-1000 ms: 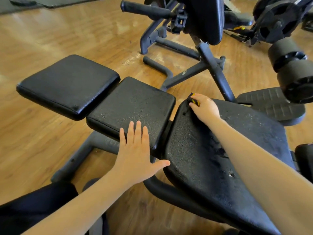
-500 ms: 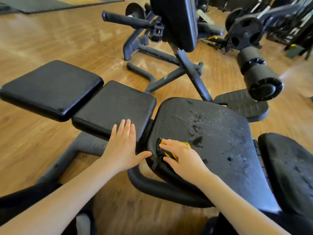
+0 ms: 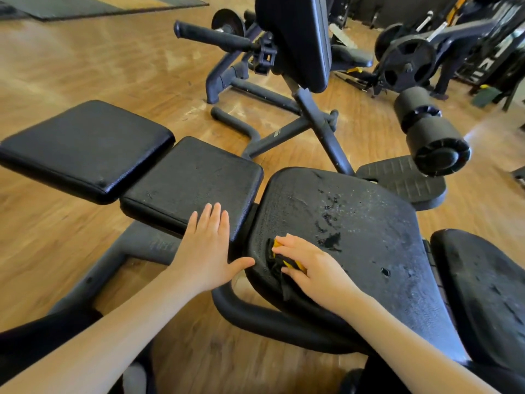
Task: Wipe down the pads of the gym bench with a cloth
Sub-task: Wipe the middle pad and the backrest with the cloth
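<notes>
A wooden plank floor (image 3: pixel 119 66) with a glossy sheen fills the room. A dark mat (image 3: pixel 85 7) lies at the far left edge. Weight machines (image 3: pixel 409 61) stand at the far right, against a dim wall.

We are seeing a bright, evenly lit scene; daylight is glaring off the wooden floor (image 3: pixel 119 61) at the upper left. The wide lens is bending the edges (forearms stretching at the bottom corners). Wet patches are glinting on the seat pad (image 3: pixel 355 223), and the far equipment is blurring slightly.
</notes>
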### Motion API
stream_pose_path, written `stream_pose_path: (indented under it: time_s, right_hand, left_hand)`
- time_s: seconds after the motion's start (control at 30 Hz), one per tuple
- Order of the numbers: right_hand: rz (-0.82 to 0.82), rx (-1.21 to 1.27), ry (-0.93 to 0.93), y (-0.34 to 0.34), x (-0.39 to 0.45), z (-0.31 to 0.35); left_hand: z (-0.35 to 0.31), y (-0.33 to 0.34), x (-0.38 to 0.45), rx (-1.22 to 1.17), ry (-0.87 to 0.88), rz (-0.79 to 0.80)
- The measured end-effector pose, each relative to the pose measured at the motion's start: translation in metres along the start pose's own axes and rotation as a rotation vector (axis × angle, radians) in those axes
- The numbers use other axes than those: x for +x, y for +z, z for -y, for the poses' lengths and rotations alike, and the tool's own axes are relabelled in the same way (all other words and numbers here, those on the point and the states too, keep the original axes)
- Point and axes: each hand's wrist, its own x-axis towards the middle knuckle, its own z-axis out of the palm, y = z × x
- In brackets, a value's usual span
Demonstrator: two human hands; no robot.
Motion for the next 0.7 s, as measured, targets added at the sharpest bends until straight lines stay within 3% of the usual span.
stream_pose_path:
  time_s: [0.47, 0.7]
  right_hand:
    - [-0.223, -0.027, 0.253, -0.038, 0.152, -0.096]
    - [-0.267, -0.024, 0.315, -0.038, 0.16, -0.097]
  left_hand:
    - [0.002, 0.008, 0.003, -0.031, 0.007, -0.066]
    - [0.003, 0.014, 0.005, 0.005, 0.022, -0.078]
